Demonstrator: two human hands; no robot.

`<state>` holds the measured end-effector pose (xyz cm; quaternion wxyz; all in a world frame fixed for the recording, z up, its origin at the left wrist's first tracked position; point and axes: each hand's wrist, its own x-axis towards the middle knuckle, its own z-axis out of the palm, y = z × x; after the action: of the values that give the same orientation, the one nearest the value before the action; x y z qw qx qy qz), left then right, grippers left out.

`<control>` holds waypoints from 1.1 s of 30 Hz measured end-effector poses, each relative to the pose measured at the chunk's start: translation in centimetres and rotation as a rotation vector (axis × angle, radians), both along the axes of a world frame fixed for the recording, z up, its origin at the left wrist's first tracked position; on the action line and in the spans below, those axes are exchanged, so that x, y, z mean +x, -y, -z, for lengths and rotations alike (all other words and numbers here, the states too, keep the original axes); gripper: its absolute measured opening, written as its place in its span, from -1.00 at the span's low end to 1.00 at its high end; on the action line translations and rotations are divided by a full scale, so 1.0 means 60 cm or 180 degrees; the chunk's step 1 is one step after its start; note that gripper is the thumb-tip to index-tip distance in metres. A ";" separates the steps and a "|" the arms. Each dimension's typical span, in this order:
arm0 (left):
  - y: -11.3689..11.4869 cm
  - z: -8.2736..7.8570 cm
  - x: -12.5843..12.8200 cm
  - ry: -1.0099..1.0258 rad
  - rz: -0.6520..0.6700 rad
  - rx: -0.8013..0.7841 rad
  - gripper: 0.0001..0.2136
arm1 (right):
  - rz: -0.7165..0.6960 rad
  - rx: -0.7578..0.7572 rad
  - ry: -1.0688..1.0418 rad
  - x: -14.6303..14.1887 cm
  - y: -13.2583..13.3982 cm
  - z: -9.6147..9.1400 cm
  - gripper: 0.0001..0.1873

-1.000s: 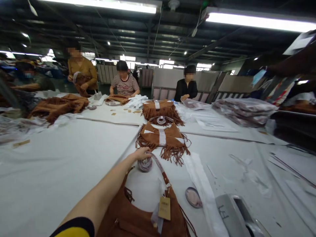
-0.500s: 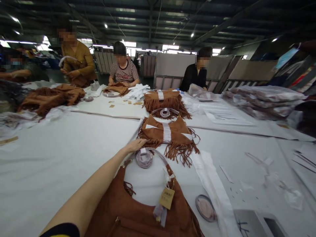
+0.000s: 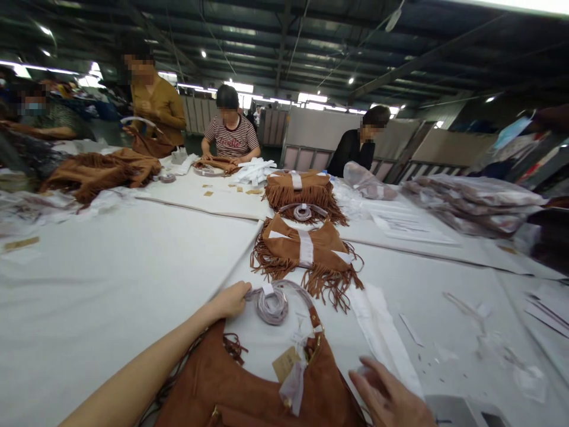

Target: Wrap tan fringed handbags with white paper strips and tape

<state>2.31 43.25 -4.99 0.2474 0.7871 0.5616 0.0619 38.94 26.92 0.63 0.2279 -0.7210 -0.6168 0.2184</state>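
A brown suede shoulder bag (image 3: 262, 379) lies in front of me, with fringe at its sides. My left hand (image 3: 233, 300) is closed around the left part of its wrapped handle (image 3: 296, 289). Inside the handle's loop sits a coiled, wrapped strap (image 3: 272, 305) with a white band. A tan hang tag (image 3: 284, 363) and a clear plastic wrap (image 3: 293, 382) hang by the bag's right side. Right of the bag, my right hand (image 3: 389, 394) has its fingers curled over a roll of tape (image 3: 367, 372), which they mostly cover.
Two folded fringed bags, the nearer (image 3: 306, 246) and the farther (image 3: 300, 184), lie beyond, banded in white. A white strip (image 3: 384, 326) runs at right. Bagged goods (image 3: 475, 196) are piled far right. Several people work across the table, near more brown bags (image 3: 102, 169).
My left hand has drawn back toward me and gripped the handle. My right hand has come into view over the roll of tape. The hang tag has swung left.
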 end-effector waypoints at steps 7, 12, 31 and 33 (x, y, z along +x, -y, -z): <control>-0.015 -0.008 0.017 -0.0083 0.0057 0.0076 -0.83 | -0.2259 0.0957 0.1383 -0.207 -0.246 -0.029 -0.48; -0.016 0.001 0.020 -0.0179 -0.0059 0.0100 -0.72 | -0.2956 0.0402 0.1900 -0.283 -0.336 0.003 -0.72; -0.022 -0.002 0.036 -0.0369 -0.0520 0.0058 -0.67 | -0.1959 0.0076 0.2176 -0.258 -0.342 0.039 -0.83; -0.022 0.001 0.038 -0.0396 -0.0559 0.0058 -0.68 | -0.1930 0.0083 0.2092 -0.263 -0.350 0.047 -0.81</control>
<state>4.62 44.56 -5.05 0.1986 0.7394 0.6421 0.0395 23.19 47.89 -2.20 -0.0454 -0.5358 -0.8427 0.0269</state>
